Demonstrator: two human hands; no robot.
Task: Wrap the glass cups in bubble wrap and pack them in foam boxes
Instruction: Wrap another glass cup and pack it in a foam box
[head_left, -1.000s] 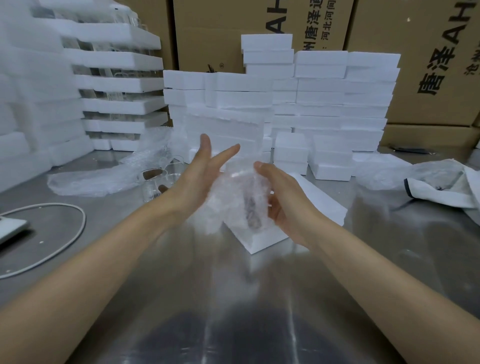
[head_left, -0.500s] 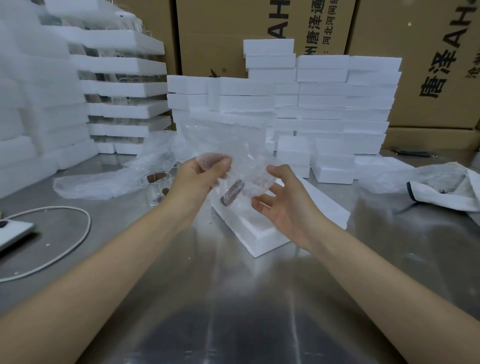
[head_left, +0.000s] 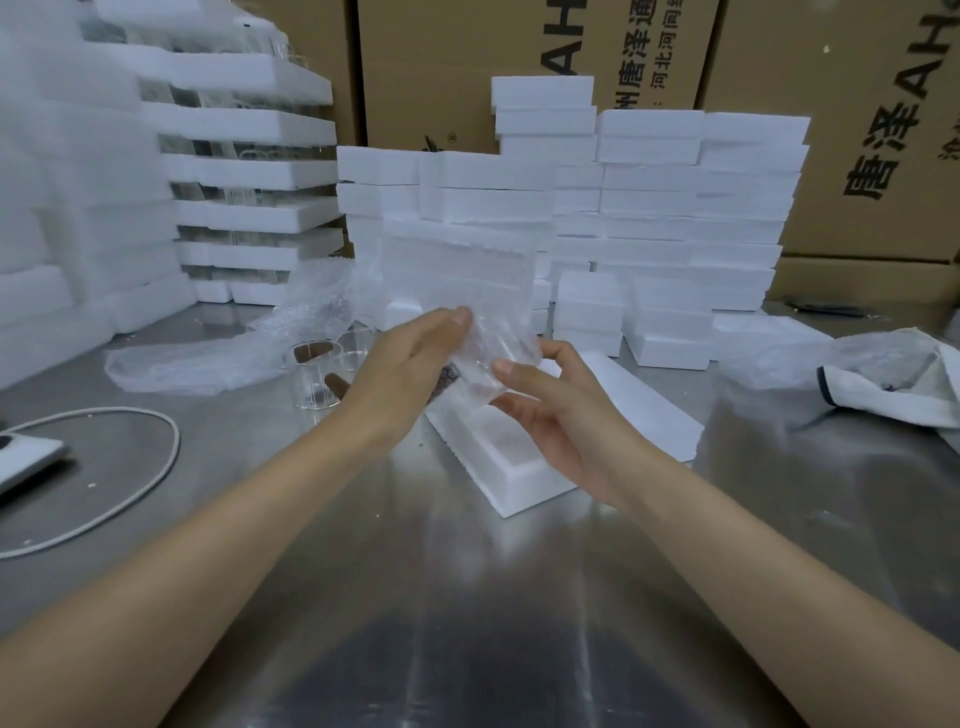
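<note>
A glass cup (head_left: 480, 366) with a sheet of clear bubble wrap (head_left: 457, 280) around it is held in the air above an open foam box (head_left: 509, 462). My left hand (head_left: 410, 369) grips the wrapped cup from the left, thumb on top. My right hand (head_left: 550, 410) pinches it from the right with thumb and fingers. The loose end of the sheet stands up behind the hands. Two bare glass cups (head_left: 314, 374) stand on the steel table (head_left: 467, 597) left of my left hand.
Stacks of white foam boxes (head_left: 649, 218) fill the back, with taller stacks (head_left: 249, 171) at left and cardboard cartons (head_left: 831, 104) behind. More bubble wrap (head_left: 208, 358) lies at left, a white cable (head_left: 130, 467) at near left, a white bag (head_left: 904, 379) at right.
The hands have closed in on the cup: the left hand went from open to gripping, and the bubble wrap is now tighter round the cup and held slightly higher.
</note>
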